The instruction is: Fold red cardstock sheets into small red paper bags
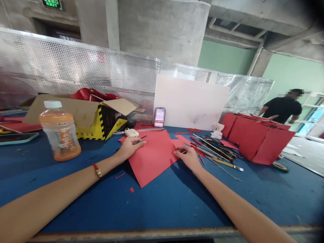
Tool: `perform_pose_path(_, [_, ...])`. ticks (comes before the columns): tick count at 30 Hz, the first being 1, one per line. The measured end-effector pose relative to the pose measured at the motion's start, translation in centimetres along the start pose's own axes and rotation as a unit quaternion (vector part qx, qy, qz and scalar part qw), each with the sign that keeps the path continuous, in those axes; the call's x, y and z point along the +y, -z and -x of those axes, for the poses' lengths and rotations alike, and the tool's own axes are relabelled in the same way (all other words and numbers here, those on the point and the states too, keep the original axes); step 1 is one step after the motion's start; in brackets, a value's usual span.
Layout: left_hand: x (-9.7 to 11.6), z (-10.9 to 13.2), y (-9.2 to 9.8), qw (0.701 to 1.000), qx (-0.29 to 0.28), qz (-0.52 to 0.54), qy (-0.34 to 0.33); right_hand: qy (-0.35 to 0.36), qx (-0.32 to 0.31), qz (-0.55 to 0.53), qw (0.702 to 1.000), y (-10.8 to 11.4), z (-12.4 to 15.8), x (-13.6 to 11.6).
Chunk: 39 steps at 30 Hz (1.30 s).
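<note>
A sheet of red paper (154, 155) is held up at a slant over the blue table, its near corner pointing down towards me. My left hand (131, 148) pinches its left edge, thumb on top, with a red band on that wrist. On the opposite edge, my right hand (187, 156) grips the paper between thumb and fingers. A white earphone case (131, 132) lies just behind my left hand. Red paper scraps and a heap of thin dark sticks (215, 146) lie to the right of my right hand.
On the left stand a bottle of orange drink (60, 135) and an opened cardboard box (88, 121). A lit phone (159, 117) leans against a white board (189, 101). Red paper boxes (255, 138), a craft knife (227, 164) and a tape roll (280, 167) are right. A person (283, 106) stands beyond.
</note>
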<state>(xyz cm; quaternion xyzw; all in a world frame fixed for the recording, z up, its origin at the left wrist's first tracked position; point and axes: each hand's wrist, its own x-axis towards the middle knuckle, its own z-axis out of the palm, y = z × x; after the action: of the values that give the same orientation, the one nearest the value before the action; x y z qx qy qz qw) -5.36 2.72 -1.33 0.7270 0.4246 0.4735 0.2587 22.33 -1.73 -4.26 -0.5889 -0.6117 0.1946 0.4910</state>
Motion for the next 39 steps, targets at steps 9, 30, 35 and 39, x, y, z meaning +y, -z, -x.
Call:
perform_pose_path(9, [-0.1, 0.0, -0.1, 0.999, -0.010, 0.038, 0.011, 0.020, 0.018, -0.079, 0.997, 0.5, -0.7, 0.4])
perform_pose_path(30, [0.2, 0.0, -0.2, 0.995, -0.080, 0.046, 0.038, -0.066, 0.069, -0.226, 0.970, 1.2, -0.6, -0.7])
perform_pose_path(35, [0.0, 0.1, -0.3, 0.984, -0.146, 0.069, 0.078, 0.022, -0.014, -0.186, 0.982, 0.9, -0.3, -0.8])
perform_pose_path(39, [-0.3, 0.2, -0.3, 0.975, -0.181, 0.080, 0.102, 0.047, -0.055, -0.133, 0.989, 0.5, -0.4, -0.4])
